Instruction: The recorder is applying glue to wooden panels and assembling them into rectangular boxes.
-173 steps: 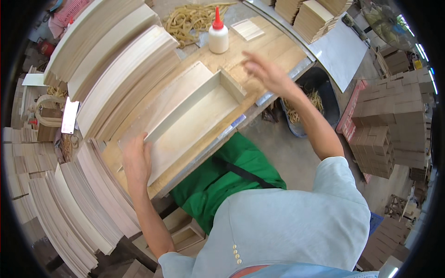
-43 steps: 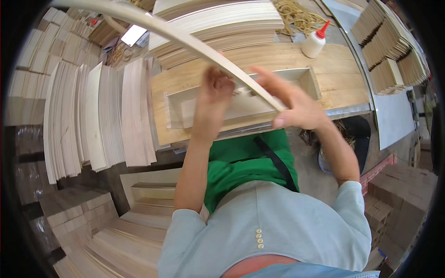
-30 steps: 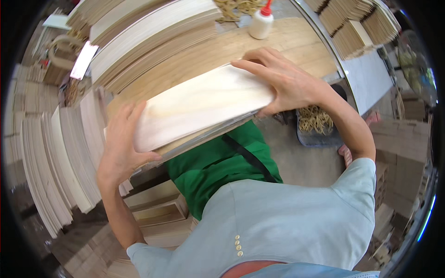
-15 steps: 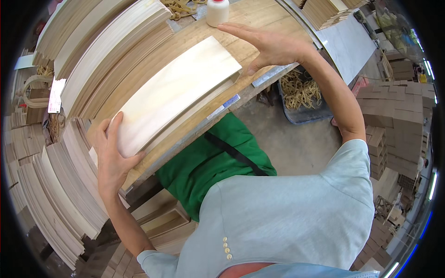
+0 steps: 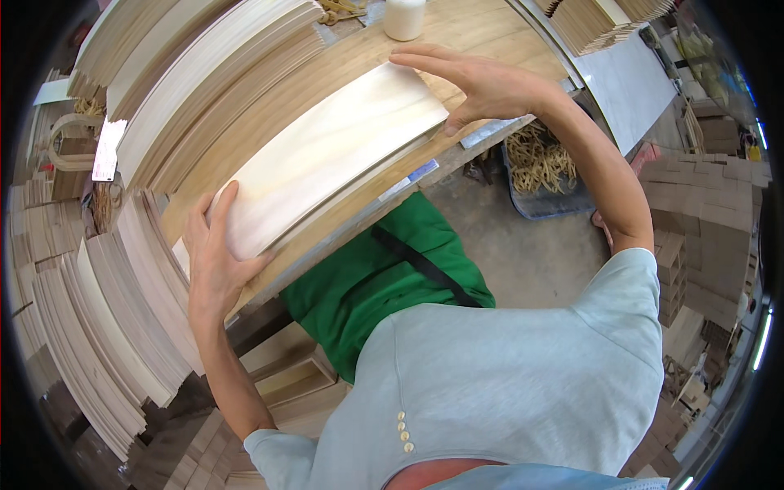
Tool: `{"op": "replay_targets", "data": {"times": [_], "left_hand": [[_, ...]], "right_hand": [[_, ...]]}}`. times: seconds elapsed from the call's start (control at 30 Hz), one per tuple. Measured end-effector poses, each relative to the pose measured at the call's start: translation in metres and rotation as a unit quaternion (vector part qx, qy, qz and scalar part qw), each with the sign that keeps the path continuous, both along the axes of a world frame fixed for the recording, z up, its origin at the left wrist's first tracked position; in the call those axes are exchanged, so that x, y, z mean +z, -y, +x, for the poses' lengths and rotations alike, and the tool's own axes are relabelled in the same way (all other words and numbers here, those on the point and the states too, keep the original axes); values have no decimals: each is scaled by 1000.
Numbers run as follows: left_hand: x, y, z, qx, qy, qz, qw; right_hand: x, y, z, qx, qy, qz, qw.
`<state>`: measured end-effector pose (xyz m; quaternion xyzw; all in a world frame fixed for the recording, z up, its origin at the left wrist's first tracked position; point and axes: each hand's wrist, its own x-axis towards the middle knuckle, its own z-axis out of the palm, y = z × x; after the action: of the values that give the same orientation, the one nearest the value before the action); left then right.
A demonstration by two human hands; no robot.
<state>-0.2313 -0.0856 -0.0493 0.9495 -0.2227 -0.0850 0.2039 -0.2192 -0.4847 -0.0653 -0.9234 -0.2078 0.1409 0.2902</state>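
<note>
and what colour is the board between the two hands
Pale cream, almost white, with faint yellowish streaks; the head view shows the board best.

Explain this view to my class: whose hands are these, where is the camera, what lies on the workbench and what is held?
No machine: a person works bare-handed. A fisheye camera on the head looks down, so straight edges bend. The left hand is at one end of a pale board, the right hand at the other; how firmly they grip is unclear. On the workbench beyond the board are a white bottle, cut off by the picture's edge, and stacks of thin boards.
</note>
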Motion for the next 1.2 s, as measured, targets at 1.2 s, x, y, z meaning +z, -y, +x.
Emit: {"op": "replay_targets", "data": {"times": [1.2], "left_hand": [[3,-107,-22,75,-95,-64,991]], "right_hand": [[21,-19,-2,-32,-41,-29,998]]}}
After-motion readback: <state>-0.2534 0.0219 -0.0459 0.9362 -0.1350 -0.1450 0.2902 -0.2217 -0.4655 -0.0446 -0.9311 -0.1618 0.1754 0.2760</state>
